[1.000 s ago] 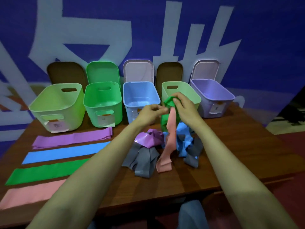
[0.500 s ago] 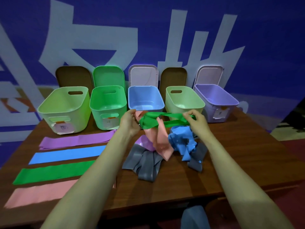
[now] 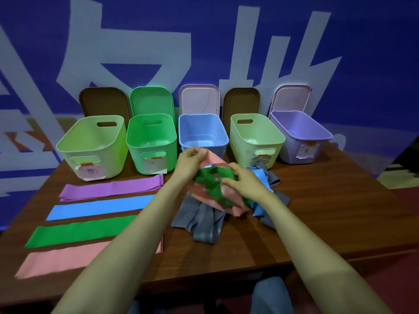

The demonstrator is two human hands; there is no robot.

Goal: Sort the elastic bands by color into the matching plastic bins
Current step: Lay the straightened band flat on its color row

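Progress nil: five bins along far bench edge, empty as far as visible. Hands close together over central tangle, left hand pinching pink band, right hand gripping green band. Four flat bands near left, unsorted.

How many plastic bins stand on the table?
5, in one row at the table's back, left to right: pale green bin, green bin, blue bin, second pale green bin, purple bin.
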